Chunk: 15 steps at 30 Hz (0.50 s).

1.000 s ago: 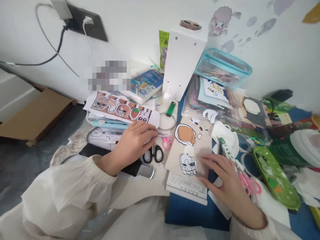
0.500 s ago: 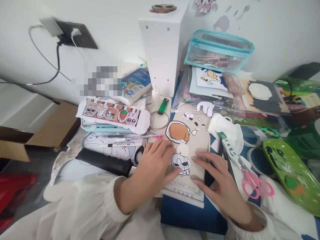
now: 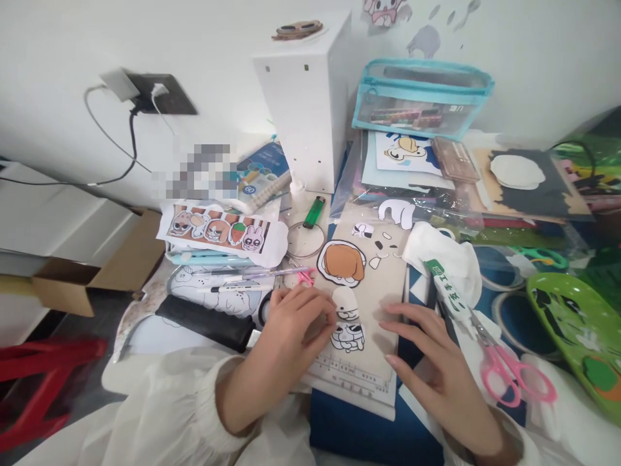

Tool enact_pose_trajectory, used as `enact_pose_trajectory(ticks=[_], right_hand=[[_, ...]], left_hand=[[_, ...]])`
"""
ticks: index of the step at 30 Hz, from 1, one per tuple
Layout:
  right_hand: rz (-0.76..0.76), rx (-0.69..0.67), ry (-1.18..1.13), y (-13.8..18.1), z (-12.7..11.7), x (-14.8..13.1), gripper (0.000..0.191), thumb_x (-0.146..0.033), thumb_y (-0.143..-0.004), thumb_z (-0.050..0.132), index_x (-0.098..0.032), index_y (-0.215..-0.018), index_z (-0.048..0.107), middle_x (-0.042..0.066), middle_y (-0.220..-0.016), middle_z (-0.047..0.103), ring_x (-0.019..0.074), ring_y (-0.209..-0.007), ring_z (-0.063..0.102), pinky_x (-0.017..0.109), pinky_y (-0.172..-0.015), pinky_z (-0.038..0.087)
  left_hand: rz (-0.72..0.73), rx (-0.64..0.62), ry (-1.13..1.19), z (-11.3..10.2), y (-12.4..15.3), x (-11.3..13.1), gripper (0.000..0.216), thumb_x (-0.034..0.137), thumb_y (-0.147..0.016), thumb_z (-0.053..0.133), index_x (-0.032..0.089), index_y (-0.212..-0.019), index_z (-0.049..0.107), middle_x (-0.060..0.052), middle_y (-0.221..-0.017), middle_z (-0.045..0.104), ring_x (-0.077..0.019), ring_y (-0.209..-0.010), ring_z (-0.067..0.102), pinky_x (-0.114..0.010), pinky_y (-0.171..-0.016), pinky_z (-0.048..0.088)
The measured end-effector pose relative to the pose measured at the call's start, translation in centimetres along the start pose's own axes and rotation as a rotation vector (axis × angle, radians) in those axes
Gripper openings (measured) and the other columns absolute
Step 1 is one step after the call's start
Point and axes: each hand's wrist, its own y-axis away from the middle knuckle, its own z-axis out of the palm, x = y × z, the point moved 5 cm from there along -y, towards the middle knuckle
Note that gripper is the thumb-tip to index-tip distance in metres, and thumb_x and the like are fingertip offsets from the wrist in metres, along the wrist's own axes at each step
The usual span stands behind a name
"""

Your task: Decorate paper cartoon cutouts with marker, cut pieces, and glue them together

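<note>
My left hand (image 3: 301,327) is over the left side of a beige board (image 3: 373,285), thumb and forefinger brought together in a pinch. Whether anything thin is between those fingertips cannot be made out. Just right of them lie a small white paper cut-out (image 3: 345,301) and, below it, a paper cartoon-character cut-out (image 3: 348,338) with black outlines. My right hand (image 3: 427,353) rests at the board's right edge, fingers apart and holding nothing. Farther up the board are a brown-and-white cut-out (image 3: 342,262), a white arched paper piece (image 3: 396,212) and several tiny pieces.
Pink-handled scissors (image 3: 517,375), a white-and-green tube (image 3: 446,285) and a green tray (image 3: 572,323) lie to the right. Pens (image 3: 237,288), a black case (image 3: 201,323) and a printed character strip (image 3: 218,230) are on the left. A green lighter (image 3: 315,212) and white box (image 3: 301,110) stand behind.
My left hand has drawn its thumb back from the character cut-out and closed it against the forefinger. The white cut-out's face now shows. My right hand stays spread; the view has shifted slightly.
</note>
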Motion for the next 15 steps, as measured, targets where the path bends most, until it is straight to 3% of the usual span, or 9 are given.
enact_pose_trajectory(ticks=[10, 15], right_hand=[[-0.003, 0.014, -0.005, 0.1, 0.0, -0.1, 0.019, -0.018, -0.091, 0.055, -0.023, -0.108, 0.058, 0.007, -0.122, 0.053, 0.0219, -0.119, 0.045, 0.037, -0.098, 0.033], [-0.026, 0.044, 0.110, -0.7, -0.3, -0.6, 0.018, -0.016, -0.092, 0.052, -0.022, -0.107, 0.059, 0.006, -0.113, 0.059, 0.0224, -0.111, 0.050, 0.039, -0.093, 0.035]], left_hand=[[0.246, 0.078, -0.015, 0.1, 1.1, 0.7, 0.016, 0.005, -0.088, 0.056, 0.020, -0.082, 0.053, 0.004, -0.089, 0.070, -0.0128, -0.081, 0.062, -0.032, -0.082, 0.037], [0.330, 0.113, -0.067, 0.1, 1.5, 0.6, 0.015, 0.005, -0.087, 0.056, 0.019, -0.083, 0.054, 0.001, -0.087, 0.070, -0.0138, -0.078, 0.062, -0.033, -0.081, 0.040]])
